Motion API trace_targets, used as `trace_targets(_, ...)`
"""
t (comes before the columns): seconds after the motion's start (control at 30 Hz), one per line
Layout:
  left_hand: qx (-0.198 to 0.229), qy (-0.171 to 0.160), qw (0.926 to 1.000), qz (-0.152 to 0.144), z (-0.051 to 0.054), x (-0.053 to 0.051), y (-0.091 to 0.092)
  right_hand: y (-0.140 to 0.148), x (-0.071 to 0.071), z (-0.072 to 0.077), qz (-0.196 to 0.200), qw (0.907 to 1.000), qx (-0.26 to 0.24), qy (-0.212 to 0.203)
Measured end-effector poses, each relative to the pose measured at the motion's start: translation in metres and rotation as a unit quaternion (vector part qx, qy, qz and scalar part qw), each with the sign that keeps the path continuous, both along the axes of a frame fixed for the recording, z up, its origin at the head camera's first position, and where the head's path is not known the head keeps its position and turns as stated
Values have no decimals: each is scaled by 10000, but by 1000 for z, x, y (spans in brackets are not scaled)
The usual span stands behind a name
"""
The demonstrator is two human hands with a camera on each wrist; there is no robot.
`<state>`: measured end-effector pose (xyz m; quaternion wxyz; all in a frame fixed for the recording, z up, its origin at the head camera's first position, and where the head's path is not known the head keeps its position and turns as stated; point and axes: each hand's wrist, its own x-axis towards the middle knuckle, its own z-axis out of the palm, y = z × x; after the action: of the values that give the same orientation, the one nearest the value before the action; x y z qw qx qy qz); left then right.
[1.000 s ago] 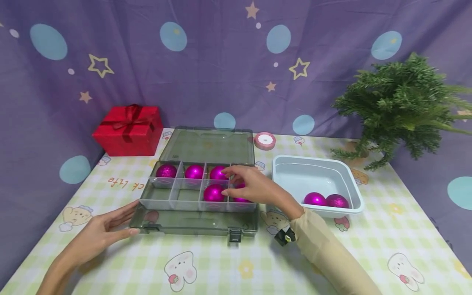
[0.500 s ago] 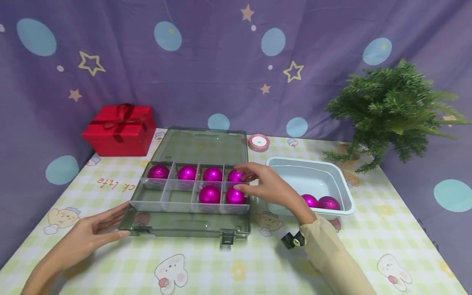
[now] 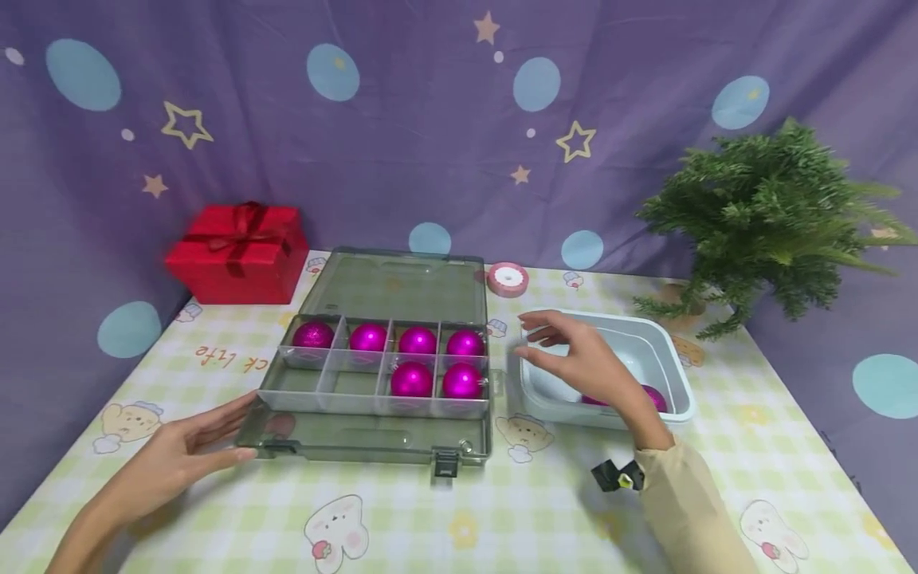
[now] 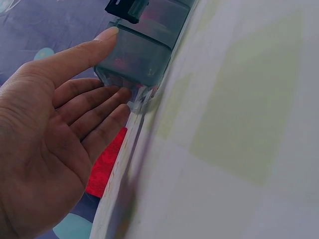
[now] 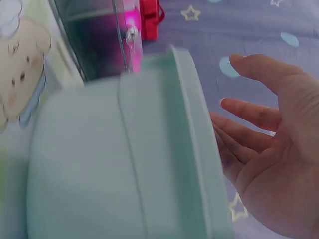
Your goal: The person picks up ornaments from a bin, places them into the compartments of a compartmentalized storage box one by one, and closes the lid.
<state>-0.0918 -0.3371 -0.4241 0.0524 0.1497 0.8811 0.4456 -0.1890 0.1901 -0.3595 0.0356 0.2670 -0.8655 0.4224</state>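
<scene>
Right hand (image 3: 588, 359): Half a second ago we had its fingertips at the back-right ball (image 3: 465, 344); now it hangs over the left end of the light-blue basin (image 3: 656, 351), apart from the organizer box (image 3: 358, 437). Its grip is fairly wide, thumb and fingers parted with nothing between them.
Back-right ball: It sits by itself in its compartment, so we judge that the hand has let it go.
Back row: Left of it we count three more magenta balls, one to a compartment: a glittery ball (image 3: 312, 335) at the far left, then a second ball (image 3: 369, 337) and a third ball (image 3: 417, 341).
Front row: An inner ball (image 3: 412, 381) and a corner ball (image 3: 462, 381) fill its two right compartments, which makes six placed in all, the same six as half a second ago.
Left hand (image 3: 175, 458): It has stayed at the box's left end, fingers straight and seeming to touch the corner; its grip is wide and holds nothing.
Basin: Magenta shows on both sides of the right wrist; the rest is hidden from us, including part of the basin ball (image 3: 656, 397).
Desk (image 3: 416, 510): Behind the box we see a ribbon roll (image 3: 508, 279).
</scene>
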Motion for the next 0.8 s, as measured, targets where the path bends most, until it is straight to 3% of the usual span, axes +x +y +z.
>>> trace_targets(0.37, 178, -269, 9994, 102, 5, 2, 6, 55, 7, 1, -621, 9952, 618, -444)
trace_targets(0.8, 186, -508, 9981, 297, 8, 1, 7, 99, 17, -5, -485, 9893, 1113, -815)
